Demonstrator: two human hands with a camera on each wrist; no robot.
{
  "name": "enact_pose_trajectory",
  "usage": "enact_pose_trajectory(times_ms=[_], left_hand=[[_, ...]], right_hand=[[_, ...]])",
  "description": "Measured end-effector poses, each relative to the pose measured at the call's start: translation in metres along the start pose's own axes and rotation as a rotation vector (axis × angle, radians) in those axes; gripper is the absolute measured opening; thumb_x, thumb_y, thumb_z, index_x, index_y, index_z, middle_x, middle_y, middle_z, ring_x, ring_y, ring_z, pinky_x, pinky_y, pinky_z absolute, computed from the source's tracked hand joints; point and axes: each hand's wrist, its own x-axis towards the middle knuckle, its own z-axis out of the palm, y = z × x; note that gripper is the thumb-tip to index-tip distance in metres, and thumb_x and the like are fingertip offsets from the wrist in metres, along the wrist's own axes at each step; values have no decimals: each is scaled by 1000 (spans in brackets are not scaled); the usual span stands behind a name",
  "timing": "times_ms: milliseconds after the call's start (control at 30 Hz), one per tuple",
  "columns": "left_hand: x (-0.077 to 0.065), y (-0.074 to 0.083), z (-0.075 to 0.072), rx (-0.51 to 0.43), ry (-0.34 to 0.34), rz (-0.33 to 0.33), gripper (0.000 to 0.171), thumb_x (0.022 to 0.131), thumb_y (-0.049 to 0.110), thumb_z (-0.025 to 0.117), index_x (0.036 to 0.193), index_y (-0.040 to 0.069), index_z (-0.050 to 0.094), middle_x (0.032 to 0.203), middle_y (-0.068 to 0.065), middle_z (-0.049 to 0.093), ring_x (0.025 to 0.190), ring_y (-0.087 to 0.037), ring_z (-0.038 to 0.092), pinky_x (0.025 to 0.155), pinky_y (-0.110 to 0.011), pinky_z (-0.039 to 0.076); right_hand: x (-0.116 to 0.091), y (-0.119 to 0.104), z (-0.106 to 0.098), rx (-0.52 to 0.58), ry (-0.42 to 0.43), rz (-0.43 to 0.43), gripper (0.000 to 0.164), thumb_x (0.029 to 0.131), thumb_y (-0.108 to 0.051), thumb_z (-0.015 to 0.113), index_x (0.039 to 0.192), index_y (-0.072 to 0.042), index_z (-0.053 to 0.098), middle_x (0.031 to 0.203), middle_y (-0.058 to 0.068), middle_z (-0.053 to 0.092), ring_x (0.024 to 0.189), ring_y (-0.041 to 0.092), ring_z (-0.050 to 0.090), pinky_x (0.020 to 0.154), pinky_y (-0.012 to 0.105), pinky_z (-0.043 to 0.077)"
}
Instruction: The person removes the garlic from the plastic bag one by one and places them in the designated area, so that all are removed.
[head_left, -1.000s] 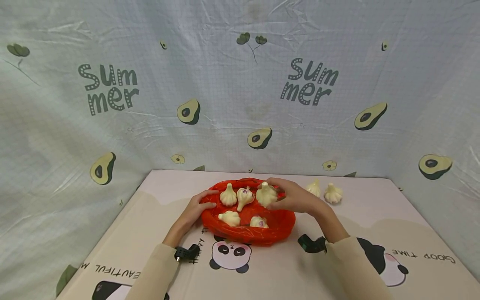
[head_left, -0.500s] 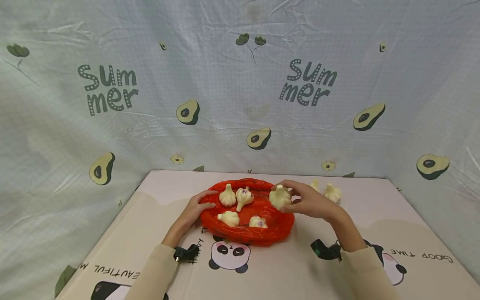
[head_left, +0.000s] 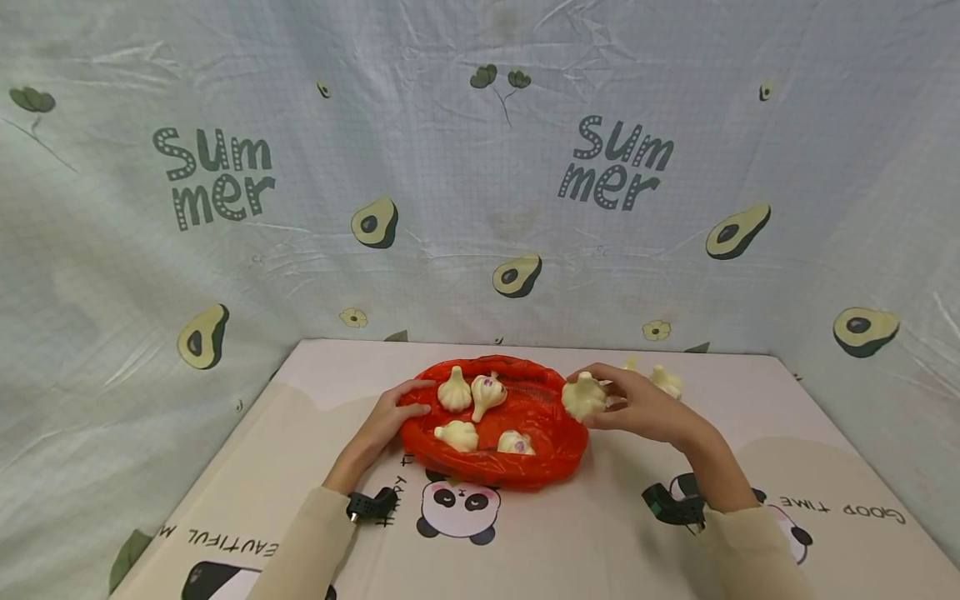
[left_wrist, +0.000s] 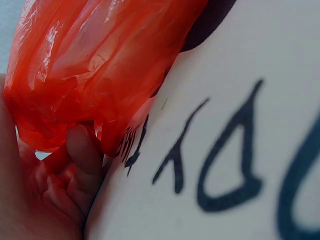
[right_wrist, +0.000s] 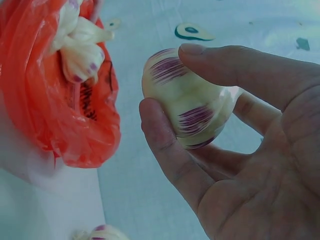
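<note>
A red plastic bag lies open on the table with its rim rolled out wide. Inside it are several garlic bulbs, white with purple marks. My left hand grips the bag's left rim, fingers and thumb about the plastic; in the left wrist view the curled fingers are partly hidden by it. Just past the bag's right rim, my right hand holds another garlic bulb between thumb and fingers, raised above the table. Purple streaks show on its side in the right wrist view.
Two more garlic bulbs lie on the table behind my right hand, one mostly hidden. The table has a panda-printed cover. A pale curtain with avocado prints stands behind and along the sides.
My right hand has carried its garlic bulb from over the bag's inside rightward to beyond the right rim. The left hand and the bag have stayed in place.
</note>
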Motion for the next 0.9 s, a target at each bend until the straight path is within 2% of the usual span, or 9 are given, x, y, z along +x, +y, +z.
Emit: enact_pose_trajectory(times_ms=[233, 467, 667, 900], left_hand=[[0, 0, 0, 5, 0, -2, 48, 98, 11, 58, 146, 6, 56, 161, -21, 41, 143, -44, 46, 113, -50, 49], [1, 0, -1, 10, 11, -9, 47, 98, 13, 58, 145, 9, 57, 161, -19, 43, 143, -42, 47, 113, -48, 49], [2, -1, -1, 9, 2, -9, 48, 98, 15, 58, 146, 9, 56, 161, -19, 43, 144, -42, 46, 113, -47, 49], [1, 0, 0, 13, 5, -10, 48, 99, 14, 57, 146, 7, 55, 161, -21, 42, 144, -44, 45, 113, -49, 49]], right_hand=[[-2, 5, -4, 20, -11, 4, 50, 89, -21, 79, 136, -15, 60, 137, 13, 62, 118, 29, 63, 95, 39, 61], [-4, 8, -14, 9, 5, -1, 53, 90, -21, 79, 138, -14, 59, 133, 12, 63, 117, 30, 62, 91, 29, 61], [-5, 12, -23, -3, 25, -4, 54, 91, -23, 78, 140, -13, 58, 131, 12, 63, 120, 32, 61, 93, 32, 61], [-5, 17, -28, 28, 49, 45, 57, 90, -24, 79, 142, -14, 57, 131, 12, 64, 116, 32, 61, 89, 32, 61]])
